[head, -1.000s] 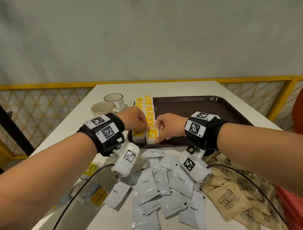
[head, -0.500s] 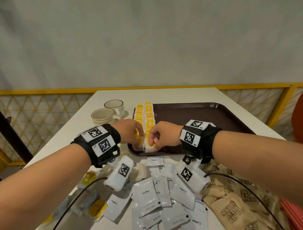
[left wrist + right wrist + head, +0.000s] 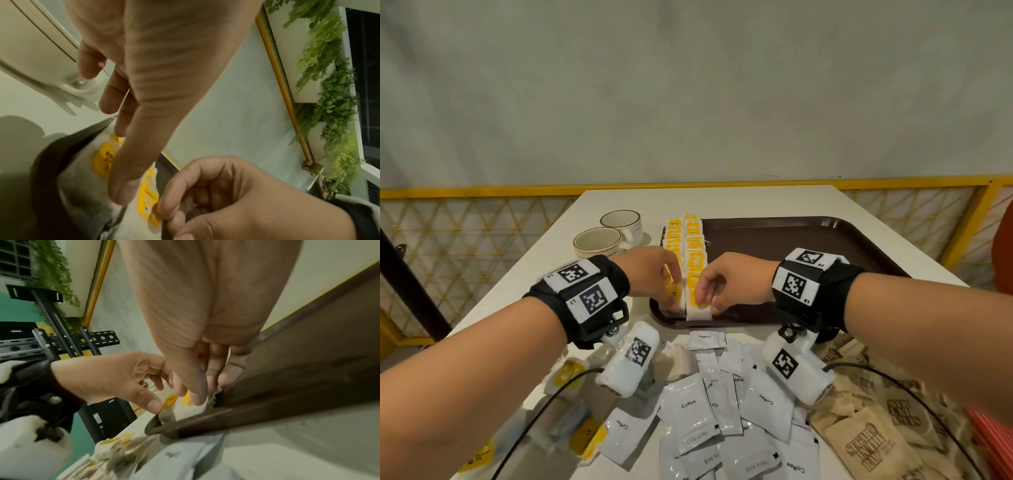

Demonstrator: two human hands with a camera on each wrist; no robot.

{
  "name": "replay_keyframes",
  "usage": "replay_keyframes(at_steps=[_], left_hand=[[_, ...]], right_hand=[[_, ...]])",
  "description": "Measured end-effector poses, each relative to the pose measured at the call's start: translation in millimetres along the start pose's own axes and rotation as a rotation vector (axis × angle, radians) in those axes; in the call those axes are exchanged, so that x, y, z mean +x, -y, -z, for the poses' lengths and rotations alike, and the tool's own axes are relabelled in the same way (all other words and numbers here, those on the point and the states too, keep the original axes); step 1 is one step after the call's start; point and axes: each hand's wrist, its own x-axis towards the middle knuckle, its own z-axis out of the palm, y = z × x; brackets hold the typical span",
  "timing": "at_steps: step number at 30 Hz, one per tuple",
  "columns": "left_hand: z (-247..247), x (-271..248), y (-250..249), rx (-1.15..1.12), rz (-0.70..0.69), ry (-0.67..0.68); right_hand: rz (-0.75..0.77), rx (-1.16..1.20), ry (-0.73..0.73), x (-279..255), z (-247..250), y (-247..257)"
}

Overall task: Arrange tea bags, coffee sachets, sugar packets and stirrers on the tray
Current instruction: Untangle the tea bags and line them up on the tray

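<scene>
Both grips on tea bags (image 3: 698, 310) (wrist-confirmed)

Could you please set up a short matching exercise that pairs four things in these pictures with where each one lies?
Things:
1. tea bags
2. cups
3. coffee sachets
4. brown sugar packets

Places:
A. loose on the table, near edge, centre
B. on the table, left of the tray
C. in two rows along the tray's left side
D. piled on the table, near right

Pairs: 1-C, 2-B, 3-A, 4-D
</scene>
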Motion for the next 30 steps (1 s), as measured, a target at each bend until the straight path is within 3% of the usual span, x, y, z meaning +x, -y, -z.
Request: replay_keyframes(at_steps=[4, 10, 24, 30], left_hand=[[1, 1, -1, -0.01, -0.045, -0.061], [-5, 4, -3, 0.032, -0.08, -0.016], [-12, 6, 2, 0.047, -0.085, 0.048], [-1, 2, 2, -0.035, -0.088, -0.036]], right_hand=[[-0.012, -0.032, -0.009, -7, 8, -7], [0.03, -0.145, 0.159, -3, -4, 3], [0.039, -0.178, 0.136, 2, -7, 2], [0.022, -0.076, 0.076, -9, 4, -2]])
